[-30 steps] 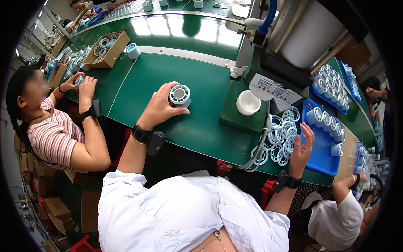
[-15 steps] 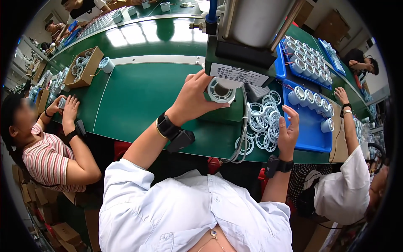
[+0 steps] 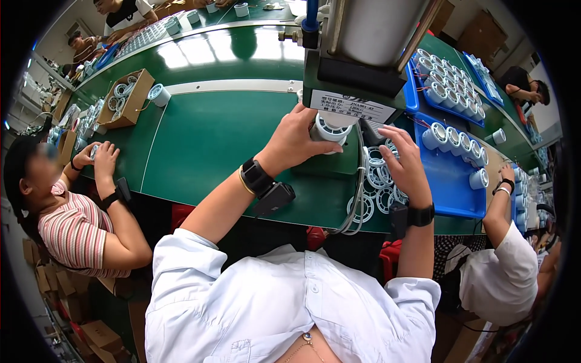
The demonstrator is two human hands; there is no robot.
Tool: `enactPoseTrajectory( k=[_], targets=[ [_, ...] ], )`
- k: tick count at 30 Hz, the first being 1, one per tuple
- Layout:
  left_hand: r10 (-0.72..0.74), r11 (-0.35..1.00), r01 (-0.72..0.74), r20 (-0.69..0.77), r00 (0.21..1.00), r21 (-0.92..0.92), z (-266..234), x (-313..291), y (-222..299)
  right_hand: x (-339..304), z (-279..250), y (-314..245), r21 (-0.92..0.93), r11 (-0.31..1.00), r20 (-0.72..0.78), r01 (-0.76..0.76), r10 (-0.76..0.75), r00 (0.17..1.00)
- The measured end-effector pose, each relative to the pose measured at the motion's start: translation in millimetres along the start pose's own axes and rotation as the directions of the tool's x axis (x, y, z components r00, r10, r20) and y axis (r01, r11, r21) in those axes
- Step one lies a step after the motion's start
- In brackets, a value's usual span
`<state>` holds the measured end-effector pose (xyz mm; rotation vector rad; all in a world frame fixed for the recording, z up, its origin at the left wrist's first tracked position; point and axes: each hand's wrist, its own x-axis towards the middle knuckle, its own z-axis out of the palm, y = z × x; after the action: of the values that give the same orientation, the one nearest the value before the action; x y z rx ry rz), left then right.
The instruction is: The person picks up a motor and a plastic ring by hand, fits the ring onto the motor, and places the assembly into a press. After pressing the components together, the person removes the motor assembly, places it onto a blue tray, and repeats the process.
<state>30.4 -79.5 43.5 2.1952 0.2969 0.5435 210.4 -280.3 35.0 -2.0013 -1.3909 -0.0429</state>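
Note:
My left hand (image 3: 290, 140) is wrapped round a light-blue plastic cylindrical housing (image 3: 330, 134), its thumb along the near side. The housing sits right under the white pressing block (image 3: 336, 118) of a bench press (image 3: 354, 81), which hides its upper part. Whether block and housing touch I cannot tell. My right hand (image 3: 408, 166) hangs open over a heap of light-blue slotted rings (image 3: 363, 209), fingers spread and pointing toward the press. Nothing shows between its fingers.
To the right, a blue tray (image 3: 451, 202) holds several housings, with a fuller blue tray (image 3: 451, 88) beyond. A cardboard box of rings (image 3: 136, 100) and a lone housing (image 3: 158, 95) stand left. Grey cables (image 3: 361, 181) run beside the press. Co-workers sit on both sides.
The housing in my left hand has gone from tilted with its open end showing to beneath the pressing block. My right hand has moved up and left toward the press.

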Motion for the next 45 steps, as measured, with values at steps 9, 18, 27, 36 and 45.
enactPoseTrajectory(
  k=[9, 18, 27, 36, 45],
  targets=[
    [0.023, 0.999, -0.021, -0.07, 0.997, 0.024, -63, -14, -95, 11, 22, 13, -0.32, 0.932, 0.086, 0.168, -0.148, 0.985],
    [-0.039, 0.912, 0.071, -0.086, 0.996, 0.404, -66, -23, -103, 35, 7, -15, -0.037, 0.998, 0.211, 0.041, -0.033, 0.977],
    [0.03, 0.9, 0.005, -0.073, 0.997, 0.435, -57, -20, -121, 47, 23, -79, 0.569, 0.808, 0.134, -0.15, 0.089, 0.987],
    [0.115, 0.903, -0.078, -0.064, 0.991, 0.422, -65, -23, -110, -32, -58, 42, 0.072, 0.941, -0.333, -0.33, 0.335, 0.882],
    [0.043, 0.887, -0.015, -0.05, 0.998, 0.461, -61, -18, -98, -115, -131, 174, -0.584, 0.536, -0.502, -0.609, 0.351, 0.79]
  ],
)
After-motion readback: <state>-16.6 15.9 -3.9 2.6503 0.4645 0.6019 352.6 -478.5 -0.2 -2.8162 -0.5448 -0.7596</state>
